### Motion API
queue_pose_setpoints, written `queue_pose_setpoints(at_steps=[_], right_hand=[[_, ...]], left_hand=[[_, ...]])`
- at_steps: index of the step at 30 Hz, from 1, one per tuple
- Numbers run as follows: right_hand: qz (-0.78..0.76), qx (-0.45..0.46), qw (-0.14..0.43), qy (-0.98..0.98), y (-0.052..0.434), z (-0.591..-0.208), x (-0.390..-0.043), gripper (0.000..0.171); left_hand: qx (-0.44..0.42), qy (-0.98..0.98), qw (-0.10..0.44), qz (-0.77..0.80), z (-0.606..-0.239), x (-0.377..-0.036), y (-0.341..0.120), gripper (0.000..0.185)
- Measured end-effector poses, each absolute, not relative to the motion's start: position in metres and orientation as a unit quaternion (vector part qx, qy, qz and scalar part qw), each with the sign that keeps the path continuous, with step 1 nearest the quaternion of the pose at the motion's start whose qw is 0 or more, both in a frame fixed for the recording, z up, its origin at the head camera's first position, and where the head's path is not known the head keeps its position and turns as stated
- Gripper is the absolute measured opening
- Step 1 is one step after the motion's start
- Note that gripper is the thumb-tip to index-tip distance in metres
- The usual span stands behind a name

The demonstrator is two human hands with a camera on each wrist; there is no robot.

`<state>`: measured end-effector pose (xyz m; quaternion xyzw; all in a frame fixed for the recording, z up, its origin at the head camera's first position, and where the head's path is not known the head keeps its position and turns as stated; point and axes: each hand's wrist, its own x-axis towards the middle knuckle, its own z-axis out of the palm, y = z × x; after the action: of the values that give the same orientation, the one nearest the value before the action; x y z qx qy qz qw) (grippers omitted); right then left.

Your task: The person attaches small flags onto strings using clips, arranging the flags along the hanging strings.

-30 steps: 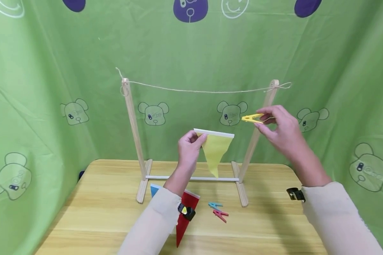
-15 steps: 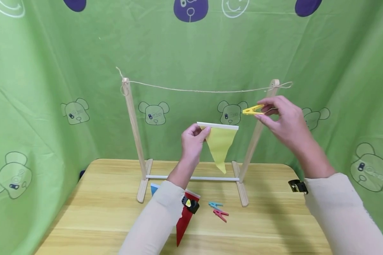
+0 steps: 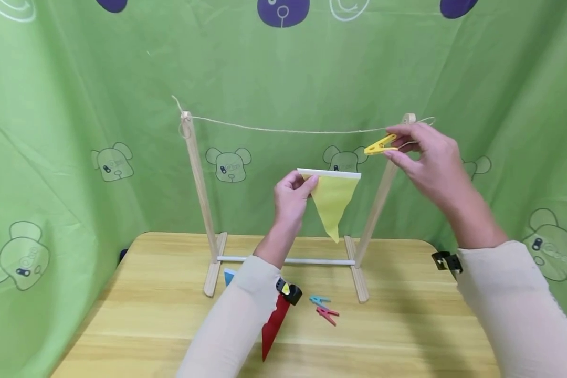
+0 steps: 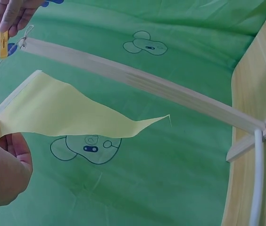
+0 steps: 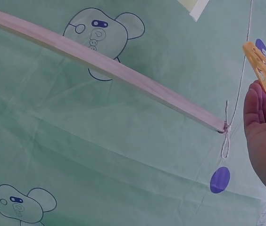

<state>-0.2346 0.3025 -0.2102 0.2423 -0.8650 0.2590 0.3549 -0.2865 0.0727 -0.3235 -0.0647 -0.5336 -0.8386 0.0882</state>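
Left hand: thumb in front, fingers behind, pinching the upper left corner of the yellow pennant; pennant held in the air below the cord, its white top band nearly level, point hanging down with a slight bend at the tip. Right hand: thumb and fingertips gripping the yellow clothespin by its handle end; its nose points left, above and just beyond the right end of the pennant, apart from it. In the head view the right fingertips overlap the cord; contact cannot be told.

Frame: 2 wooden posts, left post and right post, each on a flat foot; cord tied between the tops, sagging slightly, 1 loose end standing up at the left; white rod joins the bases. Frame stands on the wooden table.

On the table, in front of the frame: blue clothespin and red clothespin, just beside each other; red pennant and blue pennant, both partly hidden by the left sleeve. Behind: green curtain printed with bear heads.
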Motion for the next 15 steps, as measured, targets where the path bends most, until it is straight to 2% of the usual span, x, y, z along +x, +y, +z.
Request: queue_pose_setpoints(at_steps=[15], right_hand=[[0.23, 0.218, 0.352, -0.881, 0.306, -0.188, -0.236, 0.035]], left_hand=[[-0.082, -0.525, 0.094, -0.842, -0.306, -0.289, 0.083, 0.014]])
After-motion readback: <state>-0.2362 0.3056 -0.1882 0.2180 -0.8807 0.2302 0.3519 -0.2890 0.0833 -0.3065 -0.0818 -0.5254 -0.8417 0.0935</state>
